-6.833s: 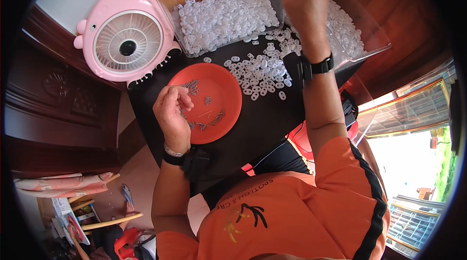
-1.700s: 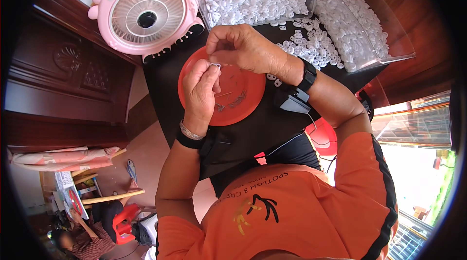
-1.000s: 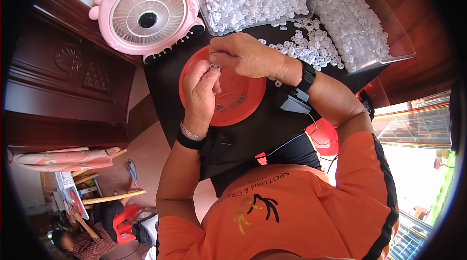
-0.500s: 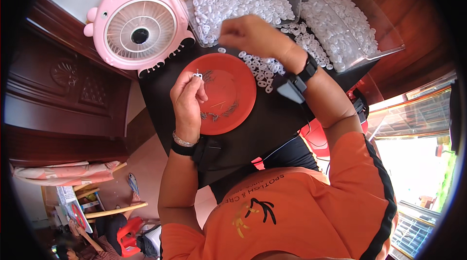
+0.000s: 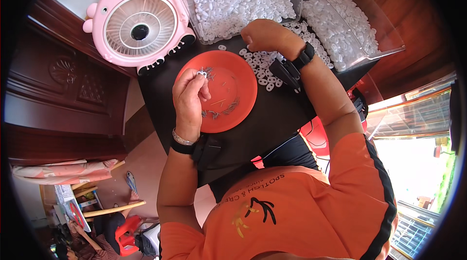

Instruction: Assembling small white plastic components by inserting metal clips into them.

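Observation:
My left hand (image 5: 188, 99) is over the left part of a red round plate (image 5: 247, 107), thumb and fingers pinching a small white two-holed plastic piece (image 5: 201, 73). Thin grey metal pins (image 5: 229, 108) lie in small clusters on the plate. Beyond the plate's far right side, my right hand (image 5: 266, 35) hovers at a heap of loose white pieces (image 5: 262, 68). Its fingers are curled down, and whatever they hold is hidden.
Two clear plastic bins full of white pieces (image 5: 238, 7) (image 5: 340, 29) stand at the back of the black table (image 5: 233, 155). A pink animal-shaped fan (image 5: 99, 41) is at the far left. At lower left another person sits near a red stool (image 5: 127, 235).
My right hand has moved right, from in front of the left bin to the loose heap, and its fingers have curled. My left hand has shifted very slightly right with the white piece.

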Action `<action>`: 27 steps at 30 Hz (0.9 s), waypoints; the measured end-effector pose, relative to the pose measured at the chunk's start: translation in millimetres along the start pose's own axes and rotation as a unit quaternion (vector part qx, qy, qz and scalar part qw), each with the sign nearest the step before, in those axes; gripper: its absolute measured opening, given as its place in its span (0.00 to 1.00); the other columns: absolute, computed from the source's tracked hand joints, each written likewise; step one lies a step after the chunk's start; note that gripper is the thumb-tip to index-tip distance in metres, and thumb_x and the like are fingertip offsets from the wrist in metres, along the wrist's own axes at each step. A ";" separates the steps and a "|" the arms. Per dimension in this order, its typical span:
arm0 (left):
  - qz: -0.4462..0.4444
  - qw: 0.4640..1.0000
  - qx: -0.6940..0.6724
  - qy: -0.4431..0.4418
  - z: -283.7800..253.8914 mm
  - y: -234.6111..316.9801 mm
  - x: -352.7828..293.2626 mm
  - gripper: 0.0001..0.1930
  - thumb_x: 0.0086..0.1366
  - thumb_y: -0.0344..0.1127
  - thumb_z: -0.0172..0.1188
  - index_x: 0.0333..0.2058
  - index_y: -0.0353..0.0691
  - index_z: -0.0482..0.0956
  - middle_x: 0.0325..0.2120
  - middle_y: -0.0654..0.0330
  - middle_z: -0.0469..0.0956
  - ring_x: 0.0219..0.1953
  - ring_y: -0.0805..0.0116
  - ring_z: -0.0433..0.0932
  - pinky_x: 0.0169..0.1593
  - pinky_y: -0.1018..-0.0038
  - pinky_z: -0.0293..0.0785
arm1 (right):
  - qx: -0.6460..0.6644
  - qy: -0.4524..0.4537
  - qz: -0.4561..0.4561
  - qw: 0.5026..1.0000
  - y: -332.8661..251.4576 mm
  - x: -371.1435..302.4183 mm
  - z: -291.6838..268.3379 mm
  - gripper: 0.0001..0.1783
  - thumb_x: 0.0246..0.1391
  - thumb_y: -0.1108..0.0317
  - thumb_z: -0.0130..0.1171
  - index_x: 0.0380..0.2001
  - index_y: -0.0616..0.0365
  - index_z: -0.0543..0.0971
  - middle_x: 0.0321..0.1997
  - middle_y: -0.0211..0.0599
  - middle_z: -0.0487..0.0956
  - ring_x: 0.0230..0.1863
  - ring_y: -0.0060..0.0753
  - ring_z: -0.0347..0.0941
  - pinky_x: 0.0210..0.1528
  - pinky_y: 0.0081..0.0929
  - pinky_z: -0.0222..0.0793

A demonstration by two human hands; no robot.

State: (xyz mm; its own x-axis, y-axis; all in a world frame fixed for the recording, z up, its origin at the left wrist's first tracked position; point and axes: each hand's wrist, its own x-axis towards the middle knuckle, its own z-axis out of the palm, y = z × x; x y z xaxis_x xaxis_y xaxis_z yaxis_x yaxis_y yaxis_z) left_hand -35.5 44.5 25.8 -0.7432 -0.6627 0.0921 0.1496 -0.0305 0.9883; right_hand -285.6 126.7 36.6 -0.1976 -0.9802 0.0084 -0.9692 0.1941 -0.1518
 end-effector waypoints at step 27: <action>0.038 0.990 -0.134 -0.033 -6.4 -6.1 -0.3 0.10 0.63 0.34 0.46 0.29 0.33 0.70 0.23 0.55 0.76 0.25 0.69 0.73 0.33 0.76 0.68 | 0.532 -0.022 -0.185 0.826 -80.8 -12.9 -12.2 0.09 0.50 0.76 0.62 0.37 0.64 0.79 0.36 0.31 0.80 0.40 0.21 0.74 0.45 0.21 0.71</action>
State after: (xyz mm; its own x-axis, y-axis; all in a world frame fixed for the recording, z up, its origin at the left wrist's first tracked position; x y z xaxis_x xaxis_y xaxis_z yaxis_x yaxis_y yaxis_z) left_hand -32.0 40.1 19.0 -0.7634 -0.6199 0.1815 0.3673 -0.1855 0.9114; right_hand -206.5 124.2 60.8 0.1123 -0.9697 0.2167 -0.2787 -0.2401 -0.9299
